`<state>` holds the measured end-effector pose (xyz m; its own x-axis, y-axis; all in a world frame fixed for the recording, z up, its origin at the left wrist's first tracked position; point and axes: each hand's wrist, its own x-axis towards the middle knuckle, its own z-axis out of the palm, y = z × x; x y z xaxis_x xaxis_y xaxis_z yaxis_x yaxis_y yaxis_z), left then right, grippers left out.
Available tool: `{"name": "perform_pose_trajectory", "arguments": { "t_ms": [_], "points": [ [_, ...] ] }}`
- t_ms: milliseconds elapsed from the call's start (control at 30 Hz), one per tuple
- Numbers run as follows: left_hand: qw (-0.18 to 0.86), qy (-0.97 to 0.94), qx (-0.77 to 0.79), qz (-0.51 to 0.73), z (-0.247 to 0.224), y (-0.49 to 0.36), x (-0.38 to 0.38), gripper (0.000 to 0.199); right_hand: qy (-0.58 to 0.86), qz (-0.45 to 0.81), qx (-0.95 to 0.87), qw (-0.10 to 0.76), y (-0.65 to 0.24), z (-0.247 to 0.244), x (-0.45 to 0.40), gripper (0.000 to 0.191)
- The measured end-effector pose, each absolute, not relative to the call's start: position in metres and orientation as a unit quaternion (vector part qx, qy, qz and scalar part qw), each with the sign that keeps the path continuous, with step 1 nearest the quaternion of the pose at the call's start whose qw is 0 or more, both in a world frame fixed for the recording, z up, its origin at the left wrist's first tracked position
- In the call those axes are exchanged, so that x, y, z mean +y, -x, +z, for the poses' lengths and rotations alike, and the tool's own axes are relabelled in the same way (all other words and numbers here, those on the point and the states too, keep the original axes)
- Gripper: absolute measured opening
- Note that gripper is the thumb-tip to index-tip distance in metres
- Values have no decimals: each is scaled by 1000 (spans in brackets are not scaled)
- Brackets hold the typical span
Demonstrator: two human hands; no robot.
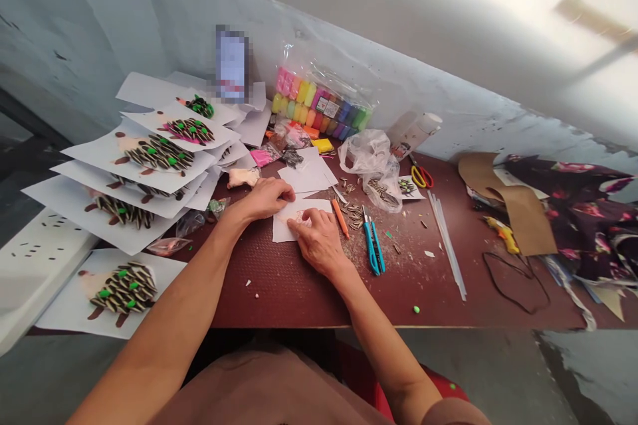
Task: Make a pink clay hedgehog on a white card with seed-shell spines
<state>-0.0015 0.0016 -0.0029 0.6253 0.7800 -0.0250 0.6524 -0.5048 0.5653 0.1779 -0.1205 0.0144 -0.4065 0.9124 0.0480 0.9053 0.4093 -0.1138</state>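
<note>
In the head view, the small white sheet lies on the dark red bench at the centre of the frame, faint orange-pink marks showing on it. The left hand comes in at the sheet's upper left corner, fingers curled and bunched; whether they pinch anything cannot be told. The right hand lies over the sheet's lower right part, index finger stretched onto the marks and the other fingers bent; its thumb is hidden, so whether it grips anything cannot be told. Just right of the sheet lie an orange pen, loose striped seeds and a blue cutter. Above the sheet, at mid-frame, are more white paper and a clear plastic bag; a pack of coloured clay leans against the wall at upper centre. Stacked sheets with seed-covered hedgehogs fill the left, with another hedgehog sheet at lower left. Red-and-yellow scissors lie right of centre, and a yellow glue gun lies farther right.
</note>
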Motion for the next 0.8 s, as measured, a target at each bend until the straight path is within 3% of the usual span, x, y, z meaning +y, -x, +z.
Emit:
{"name": "perform_pose_trajectory", "arguments": {
  "t_ms": [333, 533, 800],
  "points": [
    [282, -860, 408, 119, -8, 5, 4, 26, 523, -1, -845, 110, -181, 5, -123, 26],
    [277, -861, 411, 117, -7, 4, 4, 25, 537, 13, -829, 154, -184, 5, -123, 31],
    [280, -860, 413, 111, -5, 3, 3, 27, 534, 37, -834, 136, -174, 7, -123, 39]
  ]
}}
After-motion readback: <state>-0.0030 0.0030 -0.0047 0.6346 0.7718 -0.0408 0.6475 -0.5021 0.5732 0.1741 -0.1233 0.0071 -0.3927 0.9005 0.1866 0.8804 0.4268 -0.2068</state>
